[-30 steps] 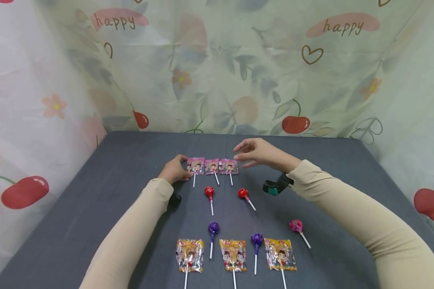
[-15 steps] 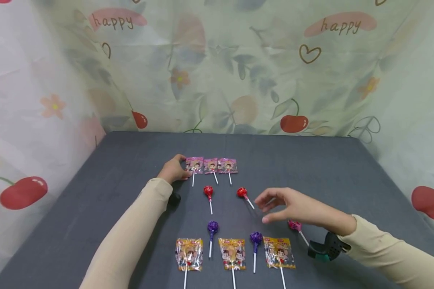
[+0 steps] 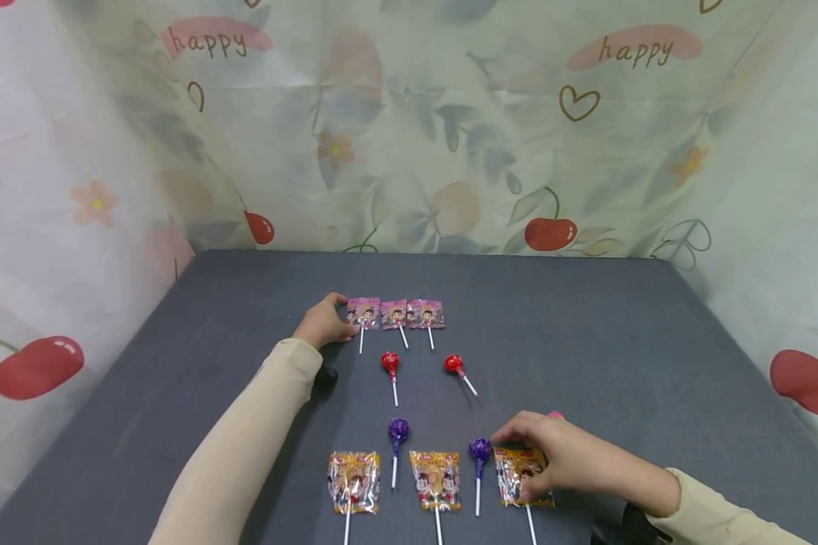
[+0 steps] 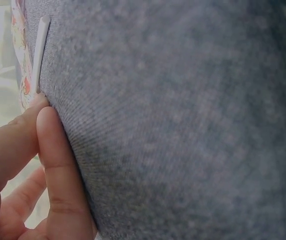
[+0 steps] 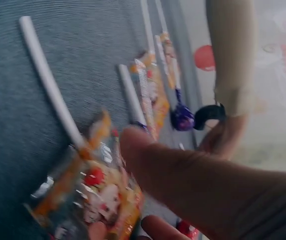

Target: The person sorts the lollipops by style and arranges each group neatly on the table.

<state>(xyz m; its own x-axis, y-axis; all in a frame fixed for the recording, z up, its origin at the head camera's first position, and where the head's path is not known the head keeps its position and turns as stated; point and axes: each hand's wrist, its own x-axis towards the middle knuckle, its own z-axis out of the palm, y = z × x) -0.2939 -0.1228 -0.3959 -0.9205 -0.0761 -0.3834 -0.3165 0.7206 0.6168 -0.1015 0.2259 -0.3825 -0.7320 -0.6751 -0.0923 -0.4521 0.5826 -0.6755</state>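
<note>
Three pink-wrapped flat lollipops stand in a row at the far middle. My left hand (image 3: 322, 322) grips the left edge of the leftmost pink-wrapped lollipop (image 3: 363, 312), thumb at its lower corner near the white stick (image 4: 40, 52). Over the rightmost yellow-wrapped lollipop (image 3: 510, 473), my right hand (image 3: 576, 458) spreads thumb and fingers across the wrapper; the right wrist view is blurred there. A purple round lollipop (image 3: 480, 450) lies just left of those fingers. Behind the right hand shows a bit of a pink round lollipop (image 3: 555, 414), mostly hidden.
Two more yellow-wrapped lollipops, the left one (image 3: 353, 482) and the middle one (image 3: 435, 481), lie along the front. Between the rows are red round lollipops (image 3: 390, 362) and another purple one (image 3: 398, 431). Patterned cloth (image 3: 409, 136) hangs behind the dark grey table (image 3: 177, 363).
My right hand has left the right end of the pink row and come down toward me to the rightmost yellow-wrapped lollipop. The left hand has stayed at the pink row.
</note>
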